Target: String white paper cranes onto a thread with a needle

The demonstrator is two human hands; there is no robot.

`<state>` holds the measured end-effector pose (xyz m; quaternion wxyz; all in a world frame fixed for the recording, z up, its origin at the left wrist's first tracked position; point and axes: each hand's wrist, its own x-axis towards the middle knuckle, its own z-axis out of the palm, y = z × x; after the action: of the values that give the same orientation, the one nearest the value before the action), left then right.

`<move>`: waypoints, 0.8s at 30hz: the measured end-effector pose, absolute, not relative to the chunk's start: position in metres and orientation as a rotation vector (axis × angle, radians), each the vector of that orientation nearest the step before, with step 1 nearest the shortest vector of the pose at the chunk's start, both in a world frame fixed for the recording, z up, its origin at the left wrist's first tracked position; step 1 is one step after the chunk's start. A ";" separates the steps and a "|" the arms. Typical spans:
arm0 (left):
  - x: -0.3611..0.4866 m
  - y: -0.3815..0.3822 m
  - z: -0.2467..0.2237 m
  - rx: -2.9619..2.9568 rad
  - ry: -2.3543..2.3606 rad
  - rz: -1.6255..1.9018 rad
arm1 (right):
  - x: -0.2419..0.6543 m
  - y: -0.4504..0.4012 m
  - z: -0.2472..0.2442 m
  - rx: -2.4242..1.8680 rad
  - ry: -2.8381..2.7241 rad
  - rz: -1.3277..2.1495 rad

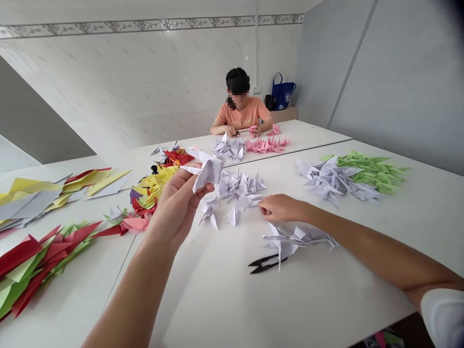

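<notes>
Head view: the left hand [176,205] is raised above the white table [217,299], its fingers gripping a piece of folded white paper [207,174]. The right hand [281,209] rests on the table, loosely curled and empty, just beside a heap of white paper cranes [237,186], with black snips [266,263] lying nearer.

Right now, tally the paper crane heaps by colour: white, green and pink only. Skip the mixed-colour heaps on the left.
White crane heaps: 4
Green crane heap: 1
Pink crane heaps: 2
Total: 7
</notes>
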<state>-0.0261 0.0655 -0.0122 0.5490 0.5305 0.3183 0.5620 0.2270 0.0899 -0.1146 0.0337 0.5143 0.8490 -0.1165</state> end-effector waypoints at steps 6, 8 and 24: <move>-0.026 0.062 -0.012 1.315 0.788 1.308 | 0.228 0.077 -0.130 1.717 2.550 -0.214; -0.026 0.062 -0.013 1.324 0.782 1.303 | 0.231 0.075 -0.131 1.738 2.524 -0.207; -0.021 0.056 -0.010 1.402 0.746 1.280 | 0.255 0.068 -0.074 1.833 2.780 -0.678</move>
<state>-0.0212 0.0559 -0.0103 0.5234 0.5855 0.3117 0.5348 0.2549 0.0680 -0.0742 -0.1278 0.5350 0.8114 -0.1978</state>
